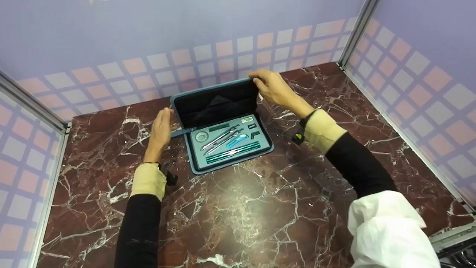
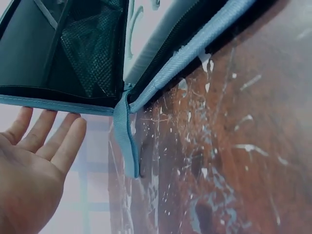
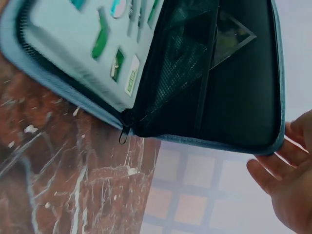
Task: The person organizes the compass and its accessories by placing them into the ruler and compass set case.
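A blue zippered stationery case (image 1: 231, 169) lies open on the table. Its black-lined lid (image 1: 219, 106) stands upright towards the wall, showing a mesh pocket (image 2: 92, 48) inside. My right hand (image 1: 275, 87) holds the lid's upper right corner, its fingers bent around the edge and partly hidden behind it. At the lid's left side is my left hand (image 1: 160, 128), fingers straight, fingertips right at the blue edge. The light insert (image 1: 197, 149) carries a tape roll (image 1: 201, 137), silvery pens (image 1: 223, 139), a light-blue cutter (image 1: 237, 140), green striped sticks (image 1: 233, 152) and a white block (image 1: 247, 120).
A blue fabric strap (image 2: 126, 139) sticks out from the case's left hinge end. A zipper pull (image 3: 124, 135) hangs at the other end. Tile-patterned panels (image 1: 223, 52) enclose the brown marbled table (image 1: 238, 208) at the back and both sides.
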`<state>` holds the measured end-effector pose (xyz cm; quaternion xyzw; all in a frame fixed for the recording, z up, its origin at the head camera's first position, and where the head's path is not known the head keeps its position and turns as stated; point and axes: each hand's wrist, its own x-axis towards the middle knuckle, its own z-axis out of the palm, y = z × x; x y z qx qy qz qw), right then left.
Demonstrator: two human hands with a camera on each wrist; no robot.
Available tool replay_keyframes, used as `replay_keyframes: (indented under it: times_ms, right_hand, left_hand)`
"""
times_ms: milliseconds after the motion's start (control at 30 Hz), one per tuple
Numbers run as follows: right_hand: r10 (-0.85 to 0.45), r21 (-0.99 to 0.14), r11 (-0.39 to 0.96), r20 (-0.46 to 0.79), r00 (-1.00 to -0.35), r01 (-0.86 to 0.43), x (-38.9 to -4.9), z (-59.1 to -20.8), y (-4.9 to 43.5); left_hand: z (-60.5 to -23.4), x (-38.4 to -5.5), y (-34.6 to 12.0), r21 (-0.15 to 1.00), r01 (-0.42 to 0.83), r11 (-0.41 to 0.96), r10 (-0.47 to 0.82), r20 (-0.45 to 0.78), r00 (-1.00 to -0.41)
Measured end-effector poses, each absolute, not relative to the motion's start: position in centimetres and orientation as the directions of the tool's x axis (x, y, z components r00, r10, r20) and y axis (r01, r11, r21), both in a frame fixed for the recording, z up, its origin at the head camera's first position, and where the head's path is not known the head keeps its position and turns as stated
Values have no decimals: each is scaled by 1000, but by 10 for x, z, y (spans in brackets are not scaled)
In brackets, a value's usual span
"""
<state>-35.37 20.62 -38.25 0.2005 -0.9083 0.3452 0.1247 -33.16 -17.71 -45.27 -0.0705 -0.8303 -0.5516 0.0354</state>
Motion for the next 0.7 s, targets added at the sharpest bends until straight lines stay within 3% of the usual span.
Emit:
replay_keyframes:
  times_ms: [267, 700]
  right_hand:
    - [-338, -601, 635, 348, -874, -485, -320, -392, 216]
    - [-448, -605, 592, 303, -841, -533, -292, -431, 214]
  left_hand:
    - [-445, -323, -191, 809, 208, 549, 179, 130, -975]
    - [-438, -300, -200, 731, 317, 605, 440, 26, -898]
